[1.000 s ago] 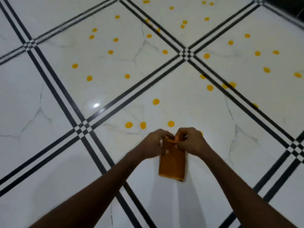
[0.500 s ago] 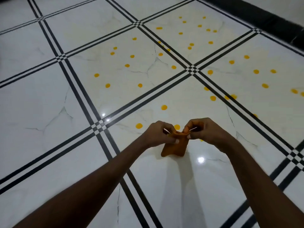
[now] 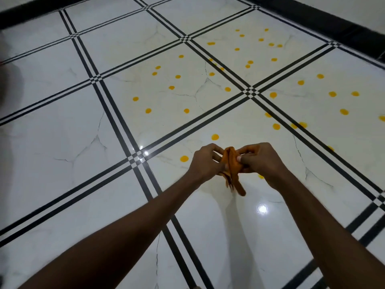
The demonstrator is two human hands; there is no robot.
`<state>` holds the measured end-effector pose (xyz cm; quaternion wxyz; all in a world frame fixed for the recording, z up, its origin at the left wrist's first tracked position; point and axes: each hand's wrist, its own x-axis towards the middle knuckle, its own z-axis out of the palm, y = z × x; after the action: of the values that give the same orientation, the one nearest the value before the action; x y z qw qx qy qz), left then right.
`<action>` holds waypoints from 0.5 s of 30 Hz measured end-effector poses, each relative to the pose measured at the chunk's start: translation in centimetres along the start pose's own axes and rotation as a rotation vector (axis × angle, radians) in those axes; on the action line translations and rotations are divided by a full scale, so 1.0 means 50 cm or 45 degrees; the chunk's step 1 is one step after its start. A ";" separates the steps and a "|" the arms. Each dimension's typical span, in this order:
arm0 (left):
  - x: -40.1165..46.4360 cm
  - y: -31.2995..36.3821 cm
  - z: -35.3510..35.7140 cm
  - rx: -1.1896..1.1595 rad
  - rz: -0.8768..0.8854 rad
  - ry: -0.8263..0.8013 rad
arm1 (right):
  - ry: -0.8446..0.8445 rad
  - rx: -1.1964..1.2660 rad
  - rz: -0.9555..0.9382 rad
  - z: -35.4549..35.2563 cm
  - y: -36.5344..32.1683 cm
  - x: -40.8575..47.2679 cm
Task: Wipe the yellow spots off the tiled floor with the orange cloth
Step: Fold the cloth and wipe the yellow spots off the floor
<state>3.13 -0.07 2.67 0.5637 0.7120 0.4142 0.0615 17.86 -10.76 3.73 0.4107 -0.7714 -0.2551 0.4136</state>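
An orange cloth (image 3: pixel 233 170) hangs bunched and folded between my two hands, above the white tiled floor (image 3: pixel 87 126). My left hand (image 3: pixel 205 162) pinches its left side and my right hand (image 3: pixel 258 161) pinches its right side, thumb on the fabric. The cloth's lower end dangles free below my hands. Several yellow spots dot the tiles ahead; the nearest ones are a spot (image 3: pixel 184 158) just left of my left hand and a spot (image 3: pixel 215 137) just beyond my hands. Another spot (image 3: pixel 260 176) peeks out under my right wrist.
The floor is white marble-look tile with black triple-line borders (image 3: pixel 136 158) crossing diagonally. A black skirting band (image 3: pixel 325 21) runs along the far right wall and another along the far left. More yellow spots spread over the far and right tiles.
The cloth has been gathered from a flat hanging rectangle into a narrow bunched fold between both hands. My view has tilted up, showing more floor and the skirting.
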 end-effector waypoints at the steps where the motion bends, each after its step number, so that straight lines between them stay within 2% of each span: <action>1: 0.012 0.004 -0.004 0.105 0.013 0.016 | -0.031 -0.063 -0.022 -0.013 -0.005 0.005; 4: 0.052 0.021 -0.043 0.438 0.127 0.005 | -0.006 -0.405 -0.181 -0.070 -0.015 0.038; 7: 0.075 0.049 -0.067 0.438 0.319 0.083 | 0.094 -0.664 -0.358 -0.109 -0.041 0.064; 10: 0.079 0.057 -0.050 0.513 0.547 0.271 | 0.256 -0.759 -0.468 -0.111 -0.057 0.065; 13: 0.084 0.000 -0.011 0.600 0.691 0.314 | 0.410 -0.903 -0.430 -0.078 -0.006 0.054; 15: 0.083 -0.066 0.025 0.768 0.599 0.161 | 0.301 -1.119 -0.180 -0.031 0.052 0.038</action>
<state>4.80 1.82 -2.14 0.2727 0.9162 0.2731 0.1083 20.32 -11.42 1.19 0.0983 -0.8951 -0.4096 0.1463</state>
